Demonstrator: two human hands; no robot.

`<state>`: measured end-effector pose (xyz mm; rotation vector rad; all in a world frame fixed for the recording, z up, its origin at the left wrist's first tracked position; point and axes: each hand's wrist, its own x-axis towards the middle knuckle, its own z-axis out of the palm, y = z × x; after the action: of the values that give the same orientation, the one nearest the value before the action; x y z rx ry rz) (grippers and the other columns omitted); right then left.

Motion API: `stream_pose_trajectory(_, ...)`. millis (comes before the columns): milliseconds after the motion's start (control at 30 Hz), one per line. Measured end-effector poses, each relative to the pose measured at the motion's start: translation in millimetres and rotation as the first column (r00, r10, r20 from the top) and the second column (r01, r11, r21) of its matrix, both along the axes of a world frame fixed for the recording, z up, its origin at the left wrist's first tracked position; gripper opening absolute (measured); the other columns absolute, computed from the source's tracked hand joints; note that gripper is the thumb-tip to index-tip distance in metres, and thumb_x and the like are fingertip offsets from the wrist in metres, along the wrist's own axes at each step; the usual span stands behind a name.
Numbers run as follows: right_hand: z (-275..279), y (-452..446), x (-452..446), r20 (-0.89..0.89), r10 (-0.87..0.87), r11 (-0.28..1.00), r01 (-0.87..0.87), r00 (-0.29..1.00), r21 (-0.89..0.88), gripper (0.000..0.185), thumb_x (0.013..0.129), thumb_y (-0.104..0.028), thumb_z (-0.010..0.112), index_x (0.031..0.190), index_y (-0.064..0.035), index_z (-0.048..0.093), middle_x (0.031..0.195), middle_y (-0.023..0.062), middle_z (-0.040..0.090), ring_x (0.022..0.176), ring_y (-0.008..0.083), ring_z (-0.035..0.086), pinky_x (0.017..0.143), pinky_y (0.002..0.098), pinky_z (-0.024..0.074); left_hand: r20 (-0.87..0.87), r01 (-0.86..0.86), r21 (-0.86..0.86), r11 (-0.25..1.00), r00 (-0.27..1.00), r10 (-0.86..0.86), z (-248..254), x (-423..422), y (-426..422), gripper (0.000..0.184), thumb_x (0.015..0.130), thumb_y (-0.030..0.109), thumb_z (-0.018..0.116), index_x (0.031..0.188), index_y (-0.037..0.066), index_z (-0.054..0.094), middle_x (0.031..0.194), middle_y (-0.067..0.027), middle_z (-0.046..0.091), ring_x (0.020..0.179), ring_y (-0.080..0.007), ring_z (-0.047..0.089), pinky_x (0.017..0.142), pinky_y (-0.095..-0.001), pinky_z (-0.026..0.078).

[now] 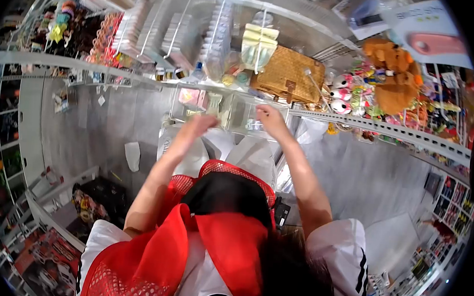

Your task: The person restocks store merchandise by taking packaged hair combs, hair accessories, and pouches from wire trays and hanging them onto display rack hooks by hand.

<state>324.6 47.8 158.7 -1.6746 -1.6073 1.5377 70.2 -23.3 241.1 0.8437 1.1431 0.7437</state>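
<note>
Just far of the left hand [199, 124] — nearer it than the right hand [270, 119] — the pale yellow packet [214, 103] was seen among clear bins [240, 114], lengthwise near-to-far, both hands half-curled, any grip untellable.

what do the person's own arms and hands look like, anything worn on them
Short white sleeves, with black stripes along the right one's edge; bare forearms below. No gloves show on the left hand, somewhat blurred, or right hand.

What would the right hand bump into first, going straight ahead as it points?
Probably a wall of the clear container, though depth is unclear: the right hand might pass above its rim.
</note>
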Motion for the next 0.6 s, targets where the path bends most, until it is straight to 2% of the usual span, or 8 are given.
stream_pose_trajectory(33,-50,6,9,0.084,0.035,0.997,-0.041,0.996,0.068,0.028,0.08,-0.021,0.047,0.096,-0.0027,0.06,0.085,0.0167,0.062,0.075,0.0273,0.06,0.07,0.0333,0.0468,-0.056,0.061,-0.048,0.997,0.996,-0.064,-18,8,-14,0.056,0.093,0.042,0.021,0.117,-0.002,0.047,0.117,-0.0144,0.051,0.114,-0.0244,0.044,0.099,-0.035,0.029)
stream_pose_trajectory(100,-118,16,19,0.096,-0.026,0.994,0.036,0.995,-0.101,0.026,0.079,-0.022,0.047,0.089,-0.0038,0.063,0.082,0.0163,0.062,0.073,0.0267,0.061,0.067,0.034,0.0469,-0.184,0.287,0.072,0.955,0.945,-0.271,-45,16,-40,0.052,0.094,0.038,0.023,0.115,-0.002,0.049,0.114,-0.015,0.053,0.11,-0.0254,0.047,0.097,-0.0326,0.031)
stream_pose_trajectory(200,-183,5,15,0.135,-0.136,0.963,0.163,0.981,-0.214,0.024,0.078,-0.021,0.047,0.085,-0.0036,0.063,0.079,0.0152,0.063,0.074,0.0288,0.06,0.066,0.0345,0.0463,-0.312,0.525,-0.233,0.818,0.756,-0.575,-87,7,-63,0.046,0.093,0.035,0.029,0.11,-0.002,0.051,0.107,-0.02,0.054,0.103,-0.0317,0.05,0.089,-0.0333,0.037)
stream_pose_trajectory(233,-216,0,7,0.179,-0.161,0.969,0.19,0.971,-0.161,0.024,0.078,-0.02,0.047,0.083,-0.0036,0.063,0.079,0.0155,0.062,0.075,0.0291,0.06,0.067,0.0349,0.0461,-0.423,0.622,-0.221,0.751,0.632,-0.649,-79,3,-55,0.042,0.092,0.032,0.032,0.105,-0.003,0.052,0.103,-0.0207,0.055,0.098,-0.0352,0.05,0.086,-0.0363,0.039)
stream_pose_trajectory(300,-287,-38,-10,0.279,-0.206,0.968,0.238,0.938,-0.083,0.023,0.078,-0.019,0.046,0.08,-0.0037,0.063,0.079,0.016,0.062,0.078,0.0298,0.059,0.068,0.0357,0.0458,-0.497,0.657,-0.09,0.748,0.622,-0.606,-121,-21,-62,0.04,0.091,0.03,0.034,0.104,-0.003,0.052,0.101,-0.0211,0.055,0.095,-0.0373,0.05,0.083,-0.0378,0.04)
stream_pose_trajectory(333,-274,-48,-29,0.402,-0.104,0.994,0.087,0.91,0.061,0.017,0.075,-0.011,0.053,0.087,-0.001,0.06,0.079,0.0165,0.061,0.07,0.0304,0.06,0.063,0.0364,0.0468,-0.562,0.65,-0.089,0.755,0.593,-0.577,-132,-32,-62,0.038,0.09,0.029,0.035,0.102,-0.002,0.053,0.099,-0.0206,0.055,0.094,-0.0371,0.05,0.082,-0.0388,0.04)
stream_pose_trajectory(400,-318,-70,-62,0.45,-0.101,0.995,0.08,0.887,0.066,0.02,0.075,-0.011,0.053,0.092,-0.0015,0.058,0.084,0.0192,0.059,0.076,0.0346,0.058,0.068,0.0398,0.046,-0.688,0.639,-0.068,0.766,0.526,-0.499,-156,-54,-57,0.035,0.089,0.028,0.039,0.1,-0.001,0.054,0.096,-0.0195,0.056,0.092,-0.0367,0.051,0.079,-0.0408,0.041)
stream_pose_trajectory(600,-440,-95,-144,0.535,-0.148,0.966,0.237,0.832,-0.101,0.026,0.076,-0.012,0.053,0.098,0.0019,0.051,0.096,0.0215,0.054,0.088,0.0363,0.055,0.077,0.0415,0.0452,-0.565,0.47,-0.223,0.854,0.651,-0.506,-323,-103,-55,0.038,0.088,0.031,0.042,0.105,-0.001,0.053,0.104,-0.0191,0.056,0.096,-0.0332,0.053,0.082,-0.0361,0.041)
